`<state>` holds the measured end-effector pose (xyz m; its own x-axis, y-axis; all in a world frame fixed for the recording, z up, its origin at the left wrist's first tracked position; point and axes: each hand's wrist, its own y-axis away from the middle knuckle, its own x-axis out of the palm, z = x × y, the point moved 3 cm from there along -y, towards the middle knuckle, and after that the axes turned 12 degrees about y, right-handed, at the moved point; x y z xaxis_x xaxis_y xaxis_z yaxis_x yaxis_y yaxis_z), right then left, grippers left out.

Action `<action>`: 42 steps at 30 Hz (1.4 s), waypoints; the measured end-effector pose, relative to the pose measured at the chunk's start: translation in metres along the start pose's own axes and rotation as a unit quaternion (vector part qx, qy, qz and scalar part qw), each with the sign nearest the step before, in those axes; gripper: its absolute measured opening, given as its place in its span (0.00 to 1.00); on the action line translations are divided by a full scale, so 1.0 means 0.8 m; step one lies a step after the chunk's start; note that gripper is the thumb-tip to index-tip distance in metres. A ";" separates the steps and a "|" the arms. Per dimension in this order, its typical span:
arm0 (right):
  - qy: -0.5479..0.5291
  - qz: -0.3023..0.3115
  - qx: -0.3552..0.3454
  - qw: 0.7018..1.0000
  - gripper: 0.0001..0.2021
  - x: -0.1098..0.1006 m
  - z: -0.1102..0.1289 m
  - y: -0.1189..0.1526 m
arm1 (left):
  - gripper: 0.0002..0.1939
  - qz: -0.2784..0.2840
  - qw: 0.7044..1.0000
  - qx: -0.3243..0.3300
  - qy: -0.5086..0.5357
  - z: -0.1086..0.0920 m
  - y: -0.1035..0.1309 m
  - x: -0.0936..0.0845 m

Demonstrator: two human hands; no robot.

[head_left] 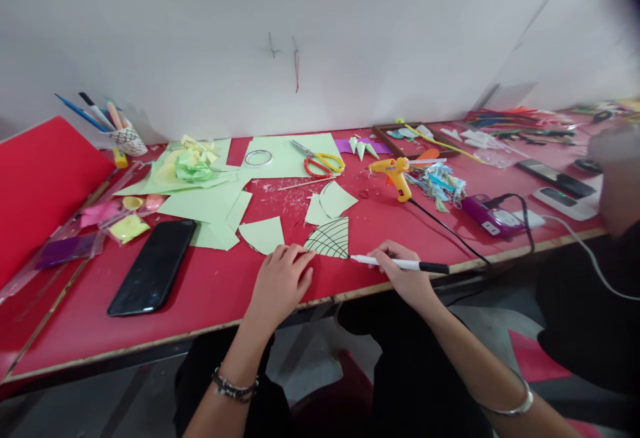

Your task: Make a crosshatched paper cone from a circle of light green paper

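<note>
While the left hand (281,279) lies flat, fingers spread, beside the pale green fan-shaped paper piece with black drawn lines (330,238) on the red counter (210,291), apparently steadying it, the right hand (400,271) is closed around a white marker pen (400,264), tip at the paper's lower edge.
</note>
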<state>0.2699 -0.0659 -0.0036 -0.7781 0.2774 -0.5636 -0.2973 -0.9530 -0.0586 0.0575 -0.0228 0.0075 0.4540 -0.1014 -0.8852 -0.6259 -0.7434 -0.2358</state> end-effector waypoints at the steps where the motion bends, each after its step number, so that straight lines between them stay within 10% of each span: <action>1: -0.021 0.000 0.000 1.000 0.09 -0.001 -0.001 -0.001 | 0.15 0.000 1.000 -0.001 0.001 0.000 0.000 0.000; 15: -0.031 0.000 -0.086 0.996 0.10 0.033 0.020 -0.073 | 0.16 0.009 1.000 -0.007 0.007 0.000 0.002 0.001; 42: 0.046 -0.008 -0.102 0.994 0.11 0.033 0.016 -0.069 | 0.16 0.019 1.000 -0.009 0.007 0.000 0.001 0.002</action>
<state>0.2583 -0.0046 -0.0048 -0.7176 0.2889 -0.6337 -0.1833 -0.9562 -0.2283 0.0573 -0.0232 0.0060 0.4389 -0.1382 -0.8879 -0.6311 -0.7508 -0.1950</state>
